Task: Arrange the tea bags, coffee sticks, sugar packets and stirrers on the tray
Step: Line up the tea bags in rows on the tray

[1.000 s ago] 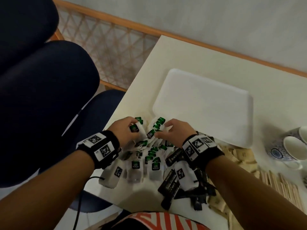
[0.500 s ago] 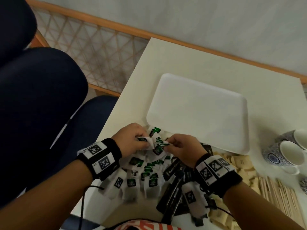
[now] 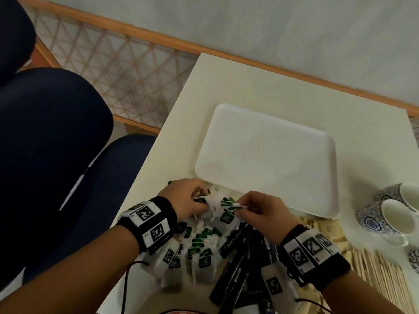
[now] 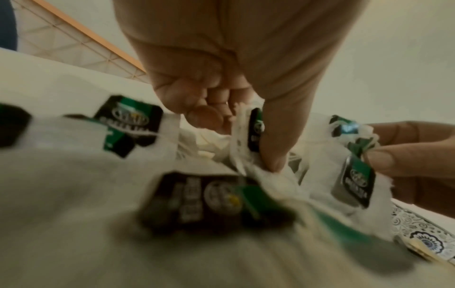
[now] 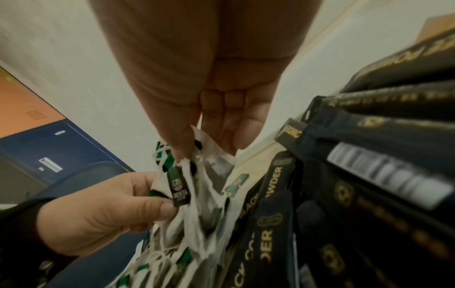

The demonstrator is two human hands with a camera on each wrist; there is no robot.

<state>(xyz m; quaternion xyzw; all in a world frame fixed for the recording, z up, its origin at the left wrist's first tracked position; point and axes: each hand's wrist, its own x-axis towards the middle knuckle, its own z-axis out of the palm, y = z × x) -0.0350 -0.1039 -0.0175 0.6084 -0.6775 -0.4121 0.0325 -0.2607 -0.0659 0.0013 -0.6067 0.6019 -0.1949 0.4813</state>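
Tea bags [image 3: 199,252]: white sachets with green-black tags, heaped at the near-left of the table [image 3: 283,91], just near of the tray [image 3: 267,159]. A small tangled bunch of them is lifted off the heap between both hands. Left hand [image 3: 186,202] pinches one bag, thumb pressed on its tag, other fingers curled in. Right hand [image 3: 260,214] pinches the bunched tags and strings between thumb and fingertips. Tray: white, rectangular, rounded corners, flat on the table, far of the hands. Coffee sticks [image 3: 240,261]: black with gold lettering, fanned just right of the tea bags, partly under the right wrist. Sugar packets [image 3: 326,230]: beige, right of the sticks at the tray's near-right corner. Stirrers [image 3: 381,275]: pale wooden sticks, near-right. Blue-patterned cups [image 3: 390,214] stand right of the tray. Dark blue chairs [image 3: 56,143] left of the table.
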